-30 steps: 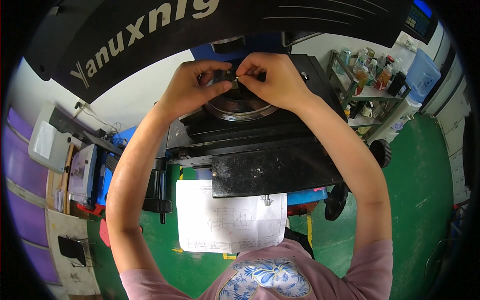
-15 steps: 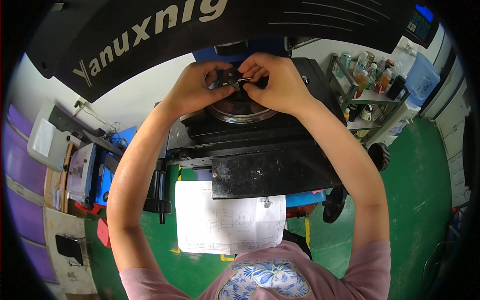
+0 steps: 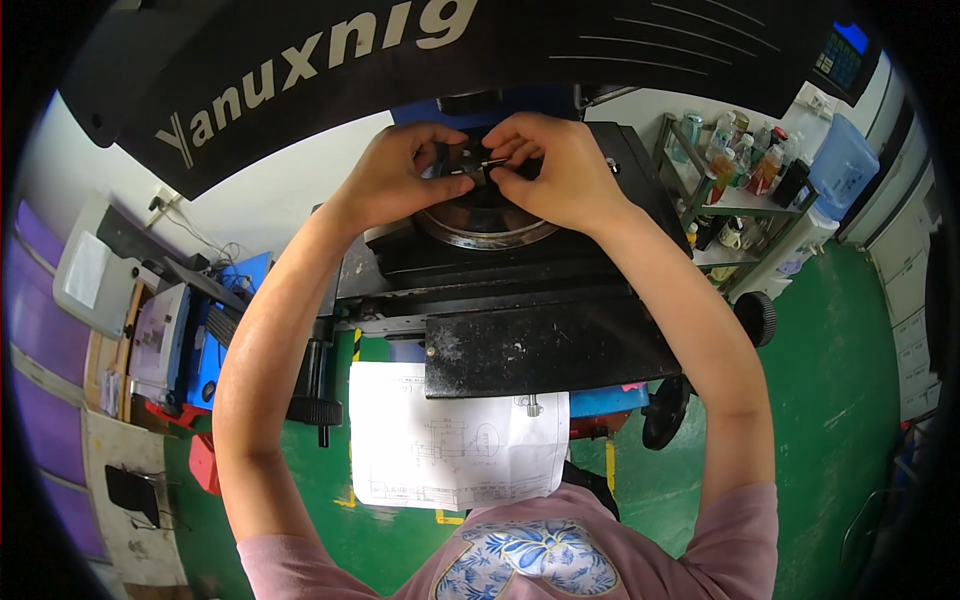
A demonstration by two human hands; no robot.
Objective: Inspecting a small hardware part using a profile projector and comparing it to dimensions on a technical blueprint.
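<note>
Both of my hands reach over a round, metal-rimmed stage (image 3: 480,241) on the black machine bed. My left hand (image 3: 395,180) curls round the left side of a small dark block (image 3: 468,163) on the stage, its thumb at the front and its index finger behind. My right hand (image 3: 565,170) pinches a slim metal pin (image 3: 494,163) between bent fingers and thumb, beside the block. The pin lies nearly level and points toward the block. My fingers hide parts of both pieces.
A black machine head (image 3: 500,45) hangs above my hands. A drawing sheet (image 3: 455,435) hangs below the black front plate (image 3: 530,345). Black hand knobs (image 3: 665,412) stick out at right. Farther right stand a shelf with bottles (image 3: 740,180) and a blue water jug (image 3: 845,160).
The whole view has shifted slightly. My hands stay around the block, and the pin remains in my right fingers with hardly any movement.
</note>
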